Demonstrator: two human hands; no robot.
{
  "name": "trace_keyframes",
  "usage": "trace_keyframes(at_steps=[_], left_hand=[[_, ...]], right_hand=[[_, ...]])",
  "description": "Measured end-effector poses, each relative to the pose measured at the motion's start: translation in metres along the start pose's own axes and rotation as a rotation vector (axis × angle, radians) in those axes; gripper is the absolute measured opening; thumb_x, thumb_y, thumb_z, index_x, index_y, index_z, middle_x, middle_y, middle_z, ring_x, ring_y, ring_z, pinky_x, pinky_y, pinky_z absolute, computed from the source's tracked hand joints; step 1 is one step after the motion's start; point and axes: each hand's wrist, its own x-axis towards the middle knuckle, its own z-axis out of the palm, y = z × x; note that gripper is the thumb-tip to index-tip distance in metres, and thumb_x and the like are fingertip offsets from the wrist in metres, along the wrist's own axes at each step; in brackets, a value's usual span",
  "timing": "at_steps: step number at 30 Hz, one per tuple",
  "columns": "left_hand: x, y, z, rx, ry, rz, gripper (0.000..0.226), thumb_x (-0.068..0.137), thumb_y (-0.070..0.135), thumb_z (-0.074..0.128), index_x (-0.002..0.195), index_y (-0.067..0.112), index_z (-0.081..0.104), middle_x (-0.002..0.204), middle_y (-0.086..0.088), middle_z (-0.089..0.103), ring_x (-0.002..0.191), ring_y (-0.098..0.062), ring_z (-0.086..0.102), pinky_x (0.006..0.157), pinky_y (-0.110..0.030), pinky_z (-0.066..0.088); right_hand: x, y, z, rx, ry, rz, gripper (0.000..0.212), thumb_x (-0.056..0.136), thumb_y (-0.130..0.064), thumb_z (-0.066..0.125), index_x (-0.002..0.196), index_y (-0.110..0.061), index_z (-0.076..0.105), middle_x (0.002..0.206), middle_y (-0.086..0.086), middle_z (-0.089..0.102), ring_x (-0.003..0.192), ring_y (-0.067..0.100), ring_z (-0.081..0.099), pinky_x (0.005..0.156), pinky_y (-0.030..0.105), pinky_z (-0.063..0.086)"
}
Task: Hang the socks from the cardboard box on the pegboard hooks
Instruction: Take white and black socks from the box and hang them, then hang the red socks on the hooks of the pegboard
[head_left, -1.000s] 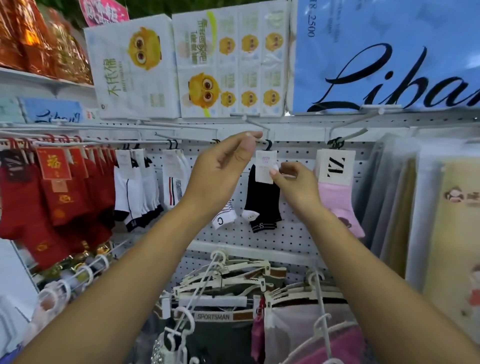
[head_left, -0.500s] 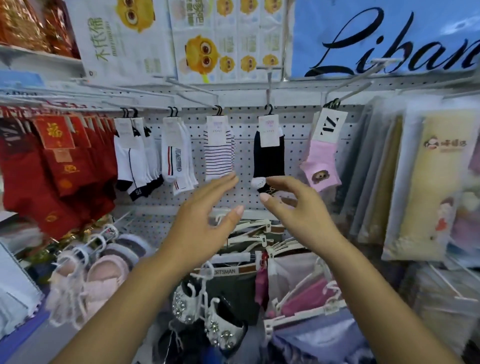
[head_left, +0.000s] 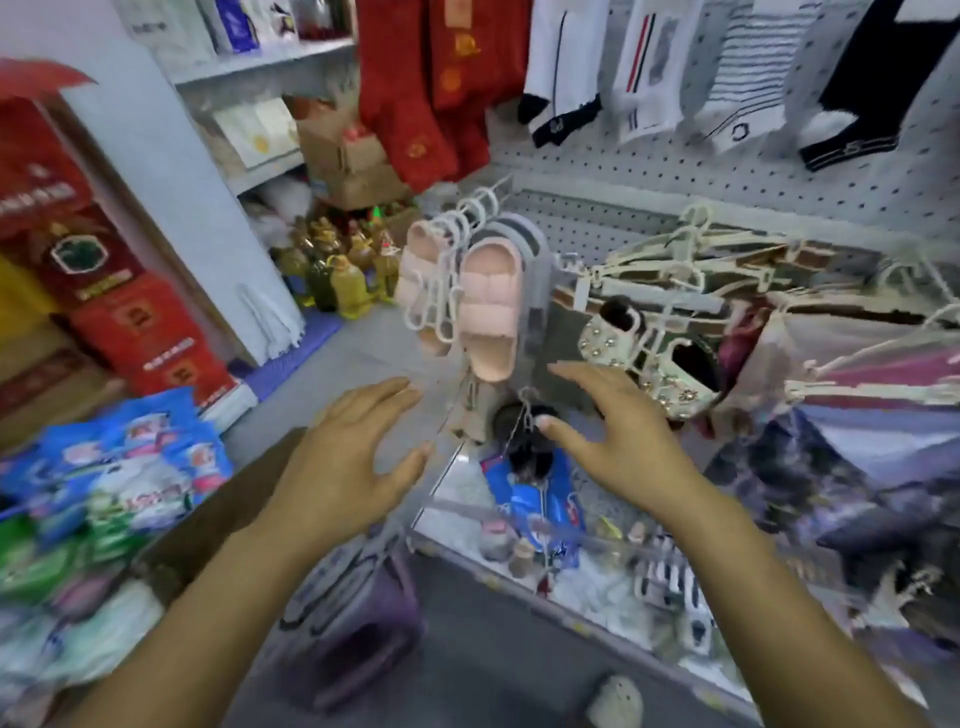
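Our left hand (head_left: 348, 467) and right hand (head_left: 623, 441) are spread, empty and low, likely heading for the cardboard box (head_left: 218, 514); socks (head_left: 852, 104) already hang on the pegboard (head_left: 675, 176).

Bright, flat shop light; heavy motion blur.
You get your left hand (head_left: 337, 467) and right hand (head_left: 623, 447) fairly crisp with only soft shadows, but the blue bags (head_left: 119, 467) and clear shelf front (head_left: 519, 512) smear, and the pegboard (head_left: 727, 176) bows toward the wide-angle edges.

Pegboard (head_left: 675, 174) w/ socks (head_left: 737, 78) hung; pink slippers (head_left: 491, 312) below.
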Motion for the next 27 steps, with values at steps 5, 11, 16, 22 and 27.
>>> trace_keyframes(at_steps=[5,11,16,22,27], left_hand=[[-0.109,-0.069,-0.005,0.069,-0.050,-0.272,0.061,0.085,0.056,0.057,0.134,0.019,0.064,0.141,-0.003,0.061,0.130,-0.022,0.057,0.110,-0.044,0.045],[-0.210,-0.123,0.009,-0.016,0.026,-0.636,0.062,0.084,0.051,0.059,0.128,0.007,0.066,0.134,-0.013,0.065,0.124,-0.024,0.057,0.107,-0.031,0.038],[-0.261,-0.151,0.027,-0.083,0.026,-0.937,0.064,0.092,0.048,0.063,0.139,0.005,0.057,0.147,-0.018,0.054,0.138,-0.033,0.048,0.115,-0.041,0.034],[-0.273,-0.187,0.048,-0.123,0.011,-1.210,0.064,0.096,0.042,0.063,0.150,0.011,0.046,0.161,-0.012,0.037,0.150,-0.025,0.031,0.121,-0.035,0.023],[-0.246,-0.230,0.067,-0.231,0.005,-1.344,0.072,0.098,0.047,0.058,0.156,0.010,0.034,0.163,-0.011,0.032,0.151,-0.026,0.028,0.123,-0.038,0.023]], right_hand=[[-0.028,-0.030,0.102,0.060,-0.182,0.003,0.056,0.086,-0.034,0.076,0.136,-0.016,0.058,0.134,0.004,0.060,0.126,0.024,0.052,0.106,0.027,0.037],[-0.047,-0.053,0.185,0.093,-0.375,0.005,0.054,0.083,-0.037,0.078,0.130,-0.014,0.063,0.131,0.005,0.063,0.122,0.025,0.057,0.103,0.024,0.038],[-0.040,-0.066,0.236,0.110,-0.497,0.019,0.050,0.084,-0.032,0.078,0.128,-0.014,0.065,0.131,0.007,0.064,0.117,0.014,0.054,0.098,0.023,0.042],[0.021,-0.077,0.297,0.051,-0.709,-0.023,0.044,0.090,-0.033,0.072,0.129,-0.014,0.064,0.132,0.007,0.063,0.122,0.022,0.052,0.094,0.017,0.029],[0.102,-0.087,0.368,0.082,-0.826,-0.117,0.031,0.090,-0.022,0.074,0.117,-0.008,0.070,0.114,0.008,0.072,0.100,-0.001,0.055,0.077,-0.006,0.030]])
